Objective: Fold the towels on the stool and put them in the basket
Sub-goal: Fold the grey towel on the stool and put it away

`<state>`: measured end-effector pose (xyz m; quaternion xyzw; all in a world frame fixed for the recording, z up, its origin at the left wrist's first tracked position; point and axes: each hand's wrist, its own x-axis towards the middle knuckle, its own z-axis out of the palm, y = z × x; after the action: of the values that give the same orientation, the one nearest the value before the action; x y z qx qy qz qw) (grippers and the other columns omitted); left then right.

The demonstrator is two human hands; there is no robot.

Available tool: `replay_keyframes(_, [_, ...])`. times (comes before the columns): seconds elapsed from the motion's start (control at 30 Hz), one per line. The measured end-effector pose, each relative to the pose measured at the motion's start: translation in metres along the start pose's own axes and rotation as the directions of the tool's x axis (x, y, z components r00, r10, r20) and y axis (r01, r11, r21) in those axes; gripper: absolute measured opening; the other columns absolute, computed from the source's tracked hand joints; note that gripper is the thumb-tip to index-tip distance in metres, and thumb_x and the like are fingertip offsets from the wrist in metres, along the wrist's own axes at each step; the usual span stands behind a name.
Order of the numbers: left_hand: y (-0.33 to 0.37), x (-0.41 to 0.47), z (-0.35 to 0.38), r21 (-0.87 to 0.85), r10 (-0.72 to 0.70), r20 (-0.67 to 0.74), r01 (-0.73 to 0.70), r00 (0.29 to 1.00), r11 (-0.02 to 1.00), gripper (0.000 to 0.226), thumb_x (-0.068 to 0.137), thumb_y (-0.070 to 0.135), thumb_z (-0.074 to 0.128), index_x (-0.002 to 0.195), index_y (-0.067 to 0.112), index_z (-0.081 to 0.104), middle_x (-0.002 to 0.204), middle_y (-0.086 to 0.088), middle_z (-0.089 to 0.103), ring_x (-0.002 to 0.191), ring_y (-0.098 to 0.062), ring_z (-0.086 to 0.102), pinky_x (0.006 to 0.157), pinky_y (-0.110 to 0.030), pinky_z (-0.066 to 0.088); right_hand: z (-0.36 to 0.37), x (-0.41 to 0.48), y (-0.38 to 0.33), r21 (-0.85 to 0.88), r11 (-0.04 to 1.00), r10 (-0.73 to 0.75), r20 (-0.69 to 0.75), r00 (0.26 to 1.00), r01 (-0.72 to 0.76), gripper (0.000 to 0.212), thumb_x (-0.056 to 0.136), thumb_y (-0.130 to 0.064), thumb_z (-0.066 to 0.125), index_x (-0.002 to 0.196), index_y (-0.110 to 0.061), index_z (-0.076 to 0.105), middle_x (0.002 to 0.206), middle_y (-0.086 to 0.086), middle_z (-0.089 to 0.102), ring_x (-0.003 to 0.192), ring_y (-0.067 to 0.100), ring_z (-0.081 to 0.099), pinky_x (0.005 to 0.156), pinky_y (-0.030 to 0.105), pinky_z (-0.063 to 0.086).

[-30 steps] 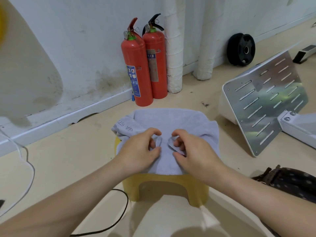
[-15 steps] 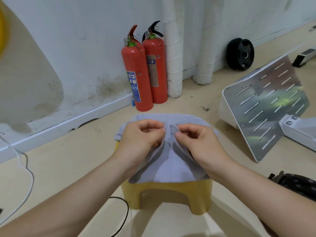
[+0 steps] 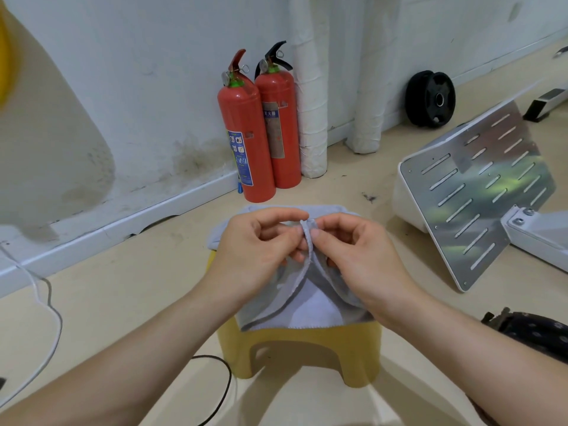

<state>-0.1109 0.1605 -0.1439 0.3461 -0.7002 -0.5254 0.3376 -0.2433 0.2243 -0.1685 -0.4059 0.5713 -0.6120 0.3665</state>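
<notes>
The left hand and right hand pinched the towel's raised edge over the stool — folding apparently just begun, needing that edge carried across.

The towel hides nearly all of the seat of the stool. The left hand and right hand cover the towel's middle above the stool. Right of the stool, a dark dotted bag is cut by the edge. Left of the stool, a black cable leaves at the bottom edge. Behind the stool, the label print on the fire extinguishers is too small to read.
</notes>
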Motion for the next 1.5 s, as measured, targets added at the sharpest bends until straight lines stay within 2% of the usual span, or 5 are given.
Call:
replay_keyframes(0.27, [0.001,0.004,-0.008,0.428,0.322,-0.044,-0.274,0.946,0.861,0.014,0.079,0.016,0.075,0.08,0.03,0.072,0.081,0.011,0.066,0.076,-0.008,0.06,0.058,-0.019,0.046,0.003,-0.003,0.001,-0.05,0.99,-0.13,-0.003,0.991,0.13,0.01,0.087,-0.008,0.066,0.084,-0.016,0.071,0.072,-0.009,0.071,0.067,0.0,0.063,0.065,0.011,0.046])
replay_keyframes(0.6, [-0.001,0.007,-0.012,0.495,0.439,0.099,-0.427,0.893,0.757,0.025,0.083,0.014,0.067,0.106,0.023,0.073,0.087,0.019,0.066,0.08,0.001,0.06,0.072,-0.01,0.044,0.001,-0.007,-0.003,-0.212,0.953,-0.225,-0.019,0.974,0.216,0.012,0.086,-0.009,0.067,0.086,-0.018,0.074,0.078,-0.004,0.071,0.072,0.017,0.064,0.066,0.02,0.051])
replay_keyframes(0.9, [0.005,0.014,-0.017,0.597,0.544,0.164,-0.522,0.823,0.61,0.006,0.08,0.017,0.068,0.085,0.019,0.072,0.087,0.009,0.065,0.077,-0.006,0.056,0.067,-0.012,0.039,0.002,-0.007,-0.008,-0.214,0.954,-0.212,0.013,0.977,0.21,0.014,0.085,-0.008,0.068,0.081,-0.022,0.071,0.067,-0.006,0.065,0.061,0.011,0.056,0.06,0.02,0.049])
replay_keyframes(1.17, [0.073,0.051,-0.031,0.217,0.435,-0.346,-0.38,0.832,0.899,0.021,0.08,0.004,0.062,0.072,0.024,0.064,0.072,0.006,0.068,0.064,-0.004,0.058,0.064,-0.017,0.048,-0.032,0.019,-0.032,-0.623,0.778,-0.103,0.005,0.995,0.084,0.03,0.067,0.005,0.054,0.078,-0.022,0.061,0.074,-0.006,0.065,0.074,0.011,0.059,0.063,0.028,0.047])
replay_keyframes(1.5, [0.163,0.073,-0.096,0.095,0.429,-0.653,-0.495,0.623,0.864,0.017,0.081,0.01,0.059,0.073,0.025,0.059,0.068,0.009,0.057,0.059,0.0,0.05,0.058,-0.017,0.04,-0.098,0.079,-0.16,-0.571,0.82,-0.06,-0.161,0.985,-0.043,0.018,0.079,0.004,0.052,0.074,-0.01,0.061,0.067,0.01,0.061,0.056,0.018,0.058,0.05,0.024,0.049])
